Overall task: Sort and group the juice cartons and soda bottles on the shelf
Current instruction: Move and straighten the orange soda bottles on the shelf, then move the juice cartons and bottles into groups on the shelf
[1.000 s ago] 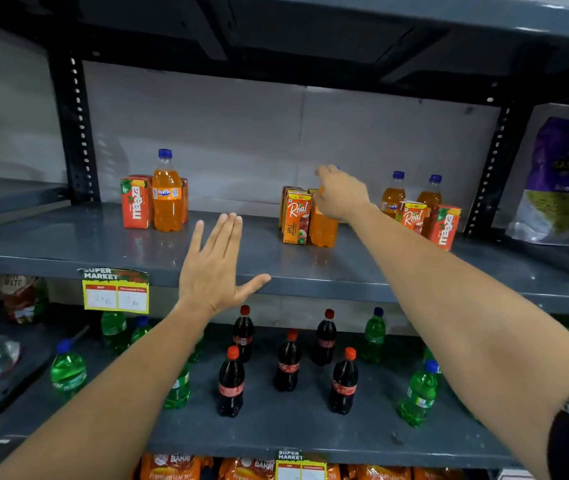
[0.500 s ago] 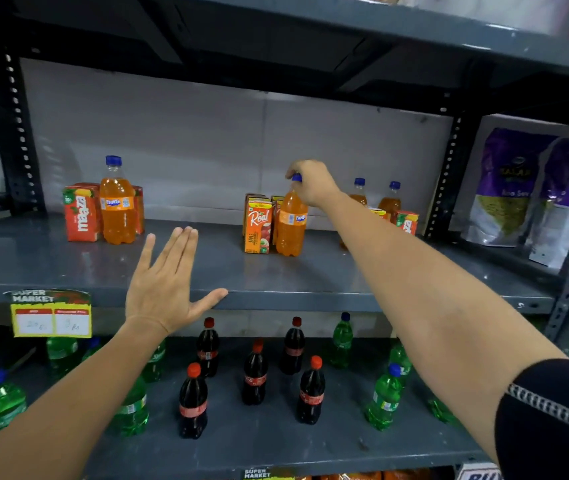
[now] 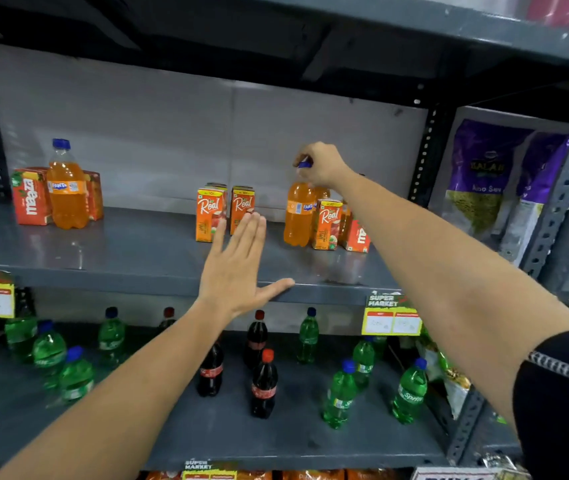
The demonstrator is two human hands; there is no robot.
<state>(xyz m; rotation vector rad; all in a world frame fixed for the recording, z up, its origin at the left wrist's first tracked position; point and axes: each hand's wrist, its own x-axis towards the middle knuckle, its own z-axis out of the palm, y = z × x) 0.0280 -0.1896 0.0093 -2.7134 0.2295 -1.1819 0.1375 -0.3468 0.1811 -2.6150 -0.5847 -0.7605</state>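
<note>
On the grey middle shelf point(image 3: 137, 251), my right hand point(image 3: 323, 164) grips the blue cap of an orange Fanta bottle point(image 3: 298, 213) that stands beside a Real juice carton point(image 3: 326, 223) and a red Maaza carton point(image 3: 357, 237) at the right. Another orange bottle is partly hidden behind them. Two Real cartons point(image 3: 222, 211) stand mid-shelf. My left hand point(image 3: 238, 268) hovers flat and open in front of them, holding nothing. At the left, a second Fanta bottle point(image 3: 66, 188) stands before red Maaza cartons point(image 3: 30, 197).
The lower shelf point(image 3: 172, 431) holds several green Sprite bottles point(image 3: 340, 396) and dark cola bottles point(image 3: 264, 386). Purple snack bags point(image 3: 484, 181) fill the bay to the right, past a slotted upright point(image 3: 425, 150). Price tags point(image 3: 392, 315) hang on the shelf edge.
My right hand has carried the Fanta bottle from beside the mid-shelf Real cartons rightward to the right-hand group. My left hand has shifted toward the Real cartons, still open.
</note>
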